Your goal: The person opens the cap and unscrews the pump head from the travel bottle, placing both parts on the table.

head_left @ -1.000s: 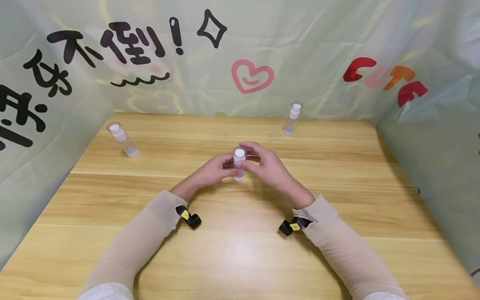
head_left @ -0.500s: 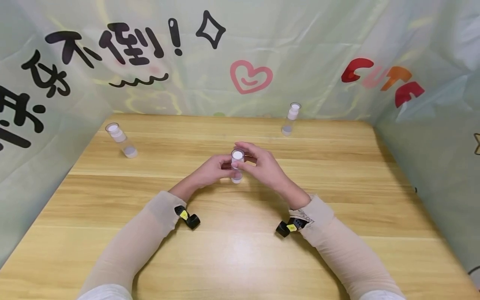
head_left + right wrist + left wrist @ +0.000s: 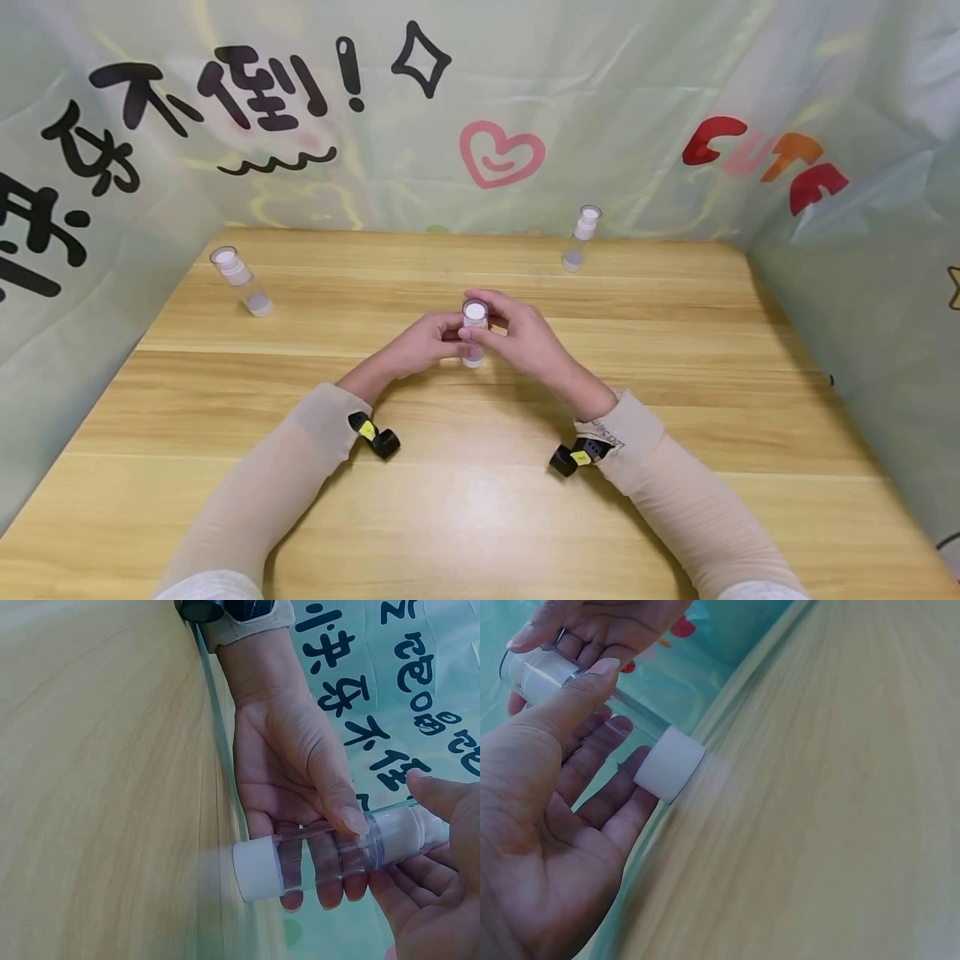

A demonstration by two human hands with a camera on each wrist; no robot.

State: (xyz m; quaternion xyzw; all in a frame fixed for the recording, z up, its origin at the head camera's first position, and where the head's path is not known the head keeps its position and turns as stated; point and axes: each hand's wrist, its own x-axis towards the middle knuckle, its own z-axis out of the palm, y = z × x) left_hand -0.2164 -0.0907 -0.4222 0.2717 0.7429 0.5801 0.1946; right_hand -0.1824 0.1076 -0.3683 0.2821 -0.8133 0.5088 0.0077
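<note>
A clear cylindrical pump bottle, with a white base and a white top under a transparent cap, stands about upright between the hands in the head view. My left hand grips its clear body, thumb on the near side and fingers behind. Around the capped upper end, my right hand curls its thumb and fingers. The left wrist view shows the white base below the left hand's fingers. In the right wrist view the left thumb presses the clear body, while the right hand holds the cap end.
Two similar bottles stand on the wooden table: one bottle at the back left, another bottle at the back right. A printed cloth backdrop rises behind the table and along its sides.
The right hand has turned slightly at the bottle's top, its thumb and fingers shifting left and a little down. The left hand keeps its grip, and the bottle stays in nearly the same place.
</note>
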